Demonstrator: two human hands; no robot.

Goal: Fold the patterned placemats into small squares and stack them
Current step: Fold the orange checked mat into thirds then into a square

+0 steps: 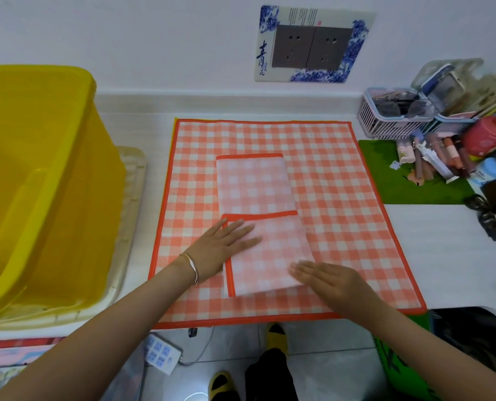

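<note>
Two bare forearms in from 7 and 5 o'clock, with a thin bracelet (192, 267) on the left wrist. Rests the left hand (223, 247) palm down, fingers straight and slightly spread, across the 9 o'clock edge of a folded placemat (273, 256), fingertips on its pale checked face, heel on the mat beneath. Holds the right hand (330, 282) flat at the same square's 5 o'clock corner, fingers straight and pressed together, pinching nothing; a little blurred. Just beyond, toward 12 o'clock, a second folded placemat (255, 183), orange-bordered, meeting the first edge to edge; cannot tell which overlaps which. Under both, a large spread placemat (342, 169), orange-and-white check with orange binding, lying flat at the middle of the white tabletop (443, 256), near edge at the tabletop's front. At 9 o'clock, a yellow plastic tub (38, 169) on a pale tray (131, 198). At 12 o'clock, on the wall, a double socket (313, 44) in a blue-and-white surround. At 2 o'clock, a slatted basket (391, 123) full of clutter; at 3 o'clock, tubes and bottles (432, 160) heaped on a green mat (385, 175). At 6 o'clock, down on the floor, a white power strip (161, 354) and yellow-toed shoes (277, 337).
</note>
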